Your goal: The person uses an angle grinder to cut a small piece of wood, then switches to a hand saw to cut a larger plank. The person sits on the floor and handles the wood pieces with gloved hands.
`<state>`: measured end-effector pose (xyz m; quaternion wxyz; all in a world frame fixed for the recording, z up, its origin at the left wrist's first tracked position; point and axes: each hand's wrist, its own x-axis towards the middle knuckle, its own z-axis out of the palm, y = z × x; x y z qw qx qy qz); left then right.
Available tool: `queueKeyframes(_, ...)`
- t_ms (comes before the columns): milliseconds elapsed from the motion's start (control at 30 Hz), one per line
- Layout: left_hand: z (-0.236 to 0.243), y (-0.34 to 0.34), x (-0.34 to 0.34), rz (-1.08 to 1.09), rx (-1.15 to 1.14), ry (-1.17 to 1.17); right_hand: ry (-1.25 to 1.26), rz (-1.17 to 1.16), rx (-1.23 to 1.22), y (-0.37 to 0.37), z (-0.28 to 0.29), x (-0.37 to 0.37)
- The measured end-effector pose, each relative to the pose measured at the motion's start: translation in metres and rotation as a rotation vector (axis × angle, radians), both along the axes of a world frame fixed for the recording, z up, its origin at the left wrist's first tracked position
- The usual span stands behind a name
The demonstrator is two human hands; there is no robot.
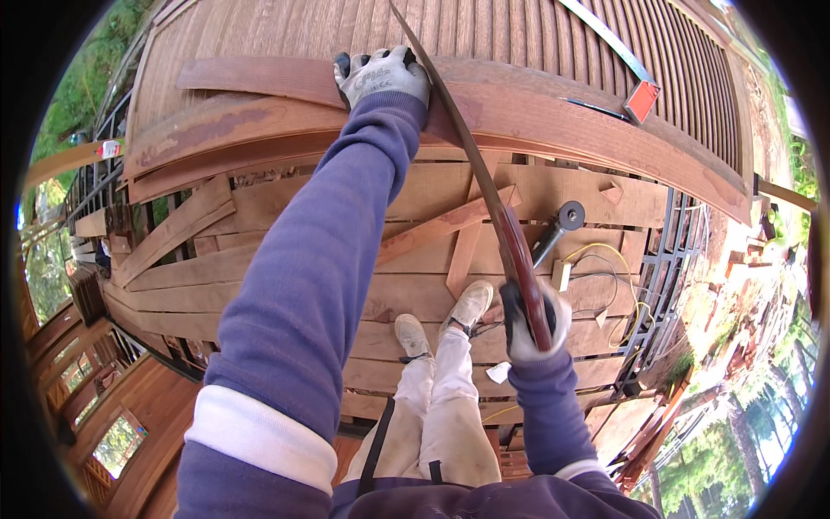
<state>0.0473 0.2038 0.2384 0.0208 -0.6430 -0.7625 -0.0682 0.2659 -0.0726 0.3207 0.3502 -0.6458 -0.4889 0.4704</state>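
My right hand (536, 320), in a grey and black work glove, is closed around the dark reddish handle of a long handsaw (484, 177). The saw's narrow-looking blade runs away from me across a reddish wooden plank (259, 80). My gloved left hand (380, 73) presses on that plank just left of the blade, its fingers bent over the far edge. Beneath the plank is a ribbed wooden panel (285, 30) with a wide board along its near side (553, 117). How deep the blade sits in the wood cannot be made out.
On the panel lie a square (641, 101) with a red stock and a thin blue pencil (592, 107). An angle grinder (560, 227), a yellow cord (635, 277) and wood offcuts (611, 194) rest on the plank floor (406, 294) below. Gaps show between the floor planks.
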Motion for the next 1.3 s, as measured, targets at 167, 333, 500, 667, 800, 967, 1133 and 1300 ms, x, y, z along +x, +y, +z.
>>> queueKeyframes(167, 0.012, -0.013, 0.002, 0.000, -0.007, -0.018, -0.026, -0.022, -0.026, -0.098, 0.014, 0.034)
queueKeyframes(333, 0.013, -0.003, 0.006, 0.001, -0.097, 0.003, 0.007, 0.011, 0.170, 0.015, -0.016, -0.007)
queueKeyframes(500, 0.005, -0.007, -0.005, 0.024, -0.049, 0.019, -0.115, 0.022, -0.022, -0.084, 0.014, 0.028)
queueKeyframes(667, 0.014, -0.003, 0.004, 0.008, -0.122, -0.014, -0.058, 0.004, 0.029, -0.033, 0.003, 0.009)
queueKeyframes(800, 0.009, -0.001, 0.008, 0.012, -0.068, 0.022, -0.011, -0.002, 0.021, -0.004, -0.009, -0.001)
queueKeyframes(967, 0.007, -0.010, -0.001, 0.021, 0.040, 0.040, -0.152, 0.019, 0.064, -0.109, 0.005, 0.038)
queueKeyframes(1133, 0.009, -0.003, 0.009, 0.006, -0.085, 0.029, 0.012, 0.020, 0.079, 0.014, -0.018, -0.005)
queueKeyframes(1300, 0.018, -0.005, 0.001, 0.019, -0.195, 0.023, -0.152, -0.002, -0.019, -0.078, 0.011, 0.024)
